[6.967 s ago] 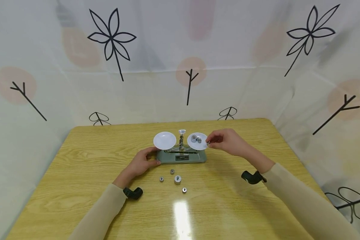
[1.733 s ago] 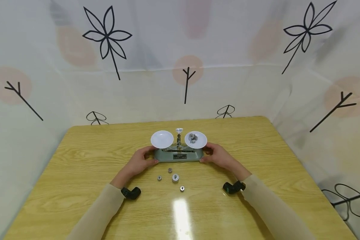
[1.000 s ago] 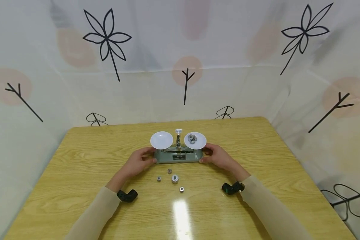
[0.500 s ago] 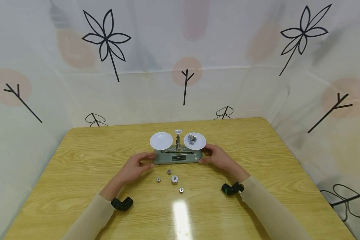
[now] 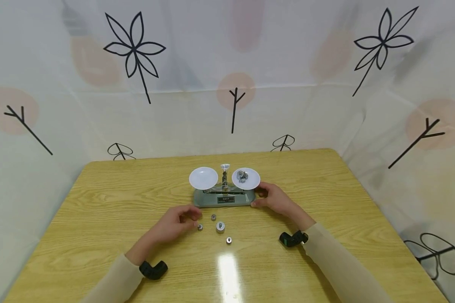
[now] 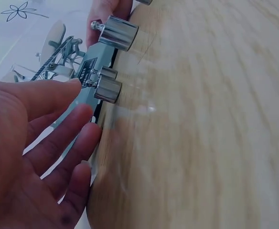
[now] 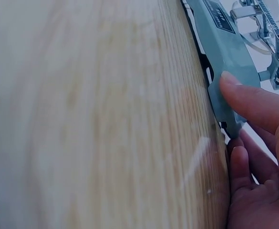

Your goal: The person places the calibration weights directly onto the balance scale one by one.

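Observation:
A green balance scale with two white pans stands at the middle of the table. My right hand grips the right end of its base; in the right wrist view the thumb lies on the base's front. Several metal weights sit in the right pan, while the left pan holds nothing. My left hand hovers with loose fingers in front of the base, close beside a small weight. In the left wrist view the thumb and fingers are apart with nothing between them.
More weights stand on the table before the scale: a small one, a large one and another small one. A patterned cloth hangs behind and at both sides.
Earlier my right hand set a small weight at the right pan, then took hold of the base's right end. My left hand has let go of the left end and moved toward the small weights.

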The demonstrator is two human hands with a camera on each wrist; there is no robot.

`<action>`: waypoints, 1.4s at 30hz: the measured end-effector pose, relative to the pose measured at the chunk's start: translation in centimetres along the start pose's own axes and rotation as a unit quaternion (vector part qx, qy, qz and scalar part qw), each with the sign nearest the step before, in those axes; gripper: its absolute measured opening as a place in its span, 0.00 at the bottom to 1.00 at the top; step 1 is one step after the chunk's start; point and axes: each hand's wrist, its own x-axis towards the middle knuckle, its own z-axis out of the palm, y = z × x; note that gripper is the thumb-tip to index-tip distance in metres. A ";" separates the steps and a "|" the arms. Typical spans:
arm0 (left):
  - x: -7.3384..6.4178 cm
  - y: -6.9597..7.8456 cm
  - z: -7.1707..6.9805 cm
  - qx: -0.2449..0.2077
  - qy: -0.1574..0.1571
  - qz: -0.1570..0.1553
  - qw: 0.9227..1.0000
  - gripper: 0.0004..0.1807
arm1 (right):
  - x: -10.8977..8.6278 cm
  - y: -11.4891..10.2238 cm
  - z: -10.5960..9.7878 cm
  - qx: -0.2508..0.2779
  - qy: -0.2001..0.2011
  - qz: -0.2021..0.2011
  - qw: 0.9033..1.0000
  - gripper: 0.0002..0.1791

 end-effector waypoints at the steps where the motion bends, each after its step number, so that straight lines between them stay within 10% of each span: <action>1: 0.0 0.0 0.1 0.000 -0.001 0.000 1.000 0.14 | 0.0 0.0 0.0 0.003 0.000 0.003 1.000 0.35; 42: -0.1 -0.2 0.7 0.069 -0.017 0.044 0.997 0.07 | 0.0 0.0 0.0 0.006 0.000 0.004 1.000 0.36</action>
